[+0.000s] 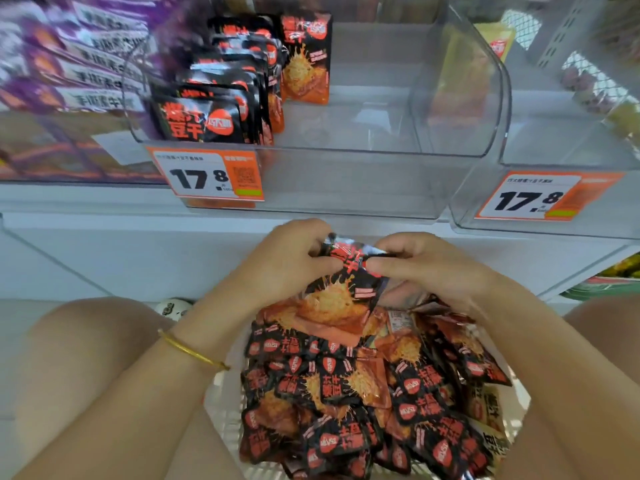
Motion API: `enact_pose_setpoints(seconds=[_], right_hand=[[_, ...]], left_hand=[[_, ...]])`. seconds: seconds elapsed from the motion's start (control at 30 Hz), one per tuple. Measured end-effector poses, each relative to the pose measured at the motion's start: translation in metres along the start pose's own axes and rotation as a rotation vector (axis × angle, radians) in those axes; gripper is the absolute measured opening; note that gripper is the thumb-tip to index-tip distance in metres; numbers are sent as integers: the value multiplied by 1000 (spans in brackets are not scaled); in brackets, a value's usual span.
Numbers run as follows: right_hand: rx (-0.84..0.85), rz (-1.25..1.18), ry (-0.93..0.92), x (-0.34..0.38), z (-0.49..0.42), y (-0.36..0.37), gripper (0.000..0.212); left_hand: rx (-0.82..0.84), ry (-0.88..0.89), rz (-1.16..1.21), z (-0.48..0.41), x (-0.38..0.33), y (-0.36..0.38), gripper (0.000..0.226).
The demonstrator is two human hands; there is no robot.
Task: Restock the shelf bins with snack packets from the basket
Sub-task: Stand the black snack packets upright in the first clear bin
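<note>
- Mid-frame, just over the basket point(221, 407): left hand point(287, 259) + right hand point(427, 268) both pinch one snack packet point(346, 271) by its top, fingers curled. Pickup step imo.
- Yep. Next: lift it into the clear bin point(346, 181) up top, upright beside that row point(225, 98).

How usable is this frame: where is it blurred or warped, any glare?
Head view: purple packets at upper left are smeared by blur, while the left price tag reads sharply. Head view: the packet pinched by the left hand and right hand is soft. Head view: wide-angle bending bows the clear bin; light is even, with a faint sheen on the bin wall.
</note>
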State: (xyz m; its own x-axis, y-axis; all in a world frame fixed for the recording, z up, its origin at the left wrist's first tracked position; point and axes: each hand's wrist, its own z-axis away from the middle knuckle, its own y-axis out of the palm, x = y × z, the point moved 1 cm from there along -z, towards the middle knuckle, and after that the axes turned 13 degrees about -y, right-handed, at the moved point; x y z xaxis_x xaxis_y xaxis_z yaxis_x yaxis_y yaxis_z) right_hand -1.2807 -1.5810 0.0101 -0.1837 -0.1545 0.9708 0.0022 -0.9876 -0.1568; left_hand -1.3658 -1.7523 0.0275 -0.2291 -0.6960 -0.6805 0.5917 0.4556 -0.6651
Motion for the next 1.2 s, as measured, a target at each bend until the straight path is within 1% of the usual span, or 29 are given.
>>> enact_pose_setpoints(seconds=[0.03, 0.07, 0.1, 0.17, 0.2, 0.27, 0.3, 0.33, 0.37, 0.4, 0.43, 0.47, 0.5, 0.57, 0.6, 0.63, 0.67, 0.73, 0.8, 0.87, 0.9, 1.03, 1.17, 1.2], right_hand=[[15, -106, -13, 7, 5, 1, 15], [43, -170, -29, 15, 10, 5, 22], [75, -161, -62, 23, 13, 8, 27], [81, -124, -119, 47, 14, 11, 31], [62, -131, -147, 64, 12, 11, 32], [18, -182, -231, 105, 2, 1, 25], [-9, -192, -281, 127, -8, -6, 26], [-58, -160, -327, 146, -20, -13, 27], [-133, -70, -358, 162, -37, -19, 24], [-226, 41, -369, 170, -58, -24, 19], [-295, 140, -365, 173, -83, -28, 17], [-334, 221, -333, 171, -110, -30, 19], [-345, 276, -265, 165, -137, -31, 24], [-335, 316, -88, 144, -186, -34, 42], [-327, 314, -31, 135, -205, -35, 47], [-336, 339, -9, 126, -221, -38, 49], [-355, 415, -16, 120, -235, -41, 50], [-448, 645, -38, 113, -252, -48, 52], [-533, 737, -44, 110, -260, -49, 46], [-569, 723, -61, 106, -269, -48, 40], [-582, 713, -67, 105, -272, -46, 40], [-619, 684, -75, 107, -286, -36, 55], [-568, 628, -25, 108, -286, -29, 60], [-531, 624, -15, 110, -282, -31, 59]], left_hand=[[1, 17, 95, 7, -5, -10, 11], [-11, 32, 165, 13, -11, -20, 17], [-33, 57, 213, 19, -18, -29, 22], [-91, 123, 308, 27, -32, -48, 16], [-151, 148, 371, 27, -39, -57, 11], [-380, 198, 491, 19, -47, -81, 9], [-524, 232, 494, 15, -50, -94, 8], [-659, 268, 423, 9, -53, -106, 7], [-766, 290, 283, 3, -55, -116, 11], [-829, 292, 105, -6, -54, -123, 20], [-842, 281, -79, -15, -52, -127, 28], [-821, 252, -240, -24, -50, -127, 35], [-792, 218, -362, -30, -47, -124, 39], [-771, 170, -526, -41, -38, -114, 42], [-770, 163, -570, -45, -33, -110, 41], [-771, 171, -590, -48, -28, -106, 41], [-769, 184, -593, -50, -24, -104, 42], [-777, 208, -593, -54, -20, -102, 42], [-784, 225, -591, -55, -19, -102, 41], [-768, 241, -589, -56, -20, -103, 40], [-762, 243, -590, -57, -19, -103, 40], [-771, 249, -592, -58, -17, -102, 40], [-805, 271, -566, -59, -16, -101, 38], [-812, 282, -552, -58, -16, -101, 37]])
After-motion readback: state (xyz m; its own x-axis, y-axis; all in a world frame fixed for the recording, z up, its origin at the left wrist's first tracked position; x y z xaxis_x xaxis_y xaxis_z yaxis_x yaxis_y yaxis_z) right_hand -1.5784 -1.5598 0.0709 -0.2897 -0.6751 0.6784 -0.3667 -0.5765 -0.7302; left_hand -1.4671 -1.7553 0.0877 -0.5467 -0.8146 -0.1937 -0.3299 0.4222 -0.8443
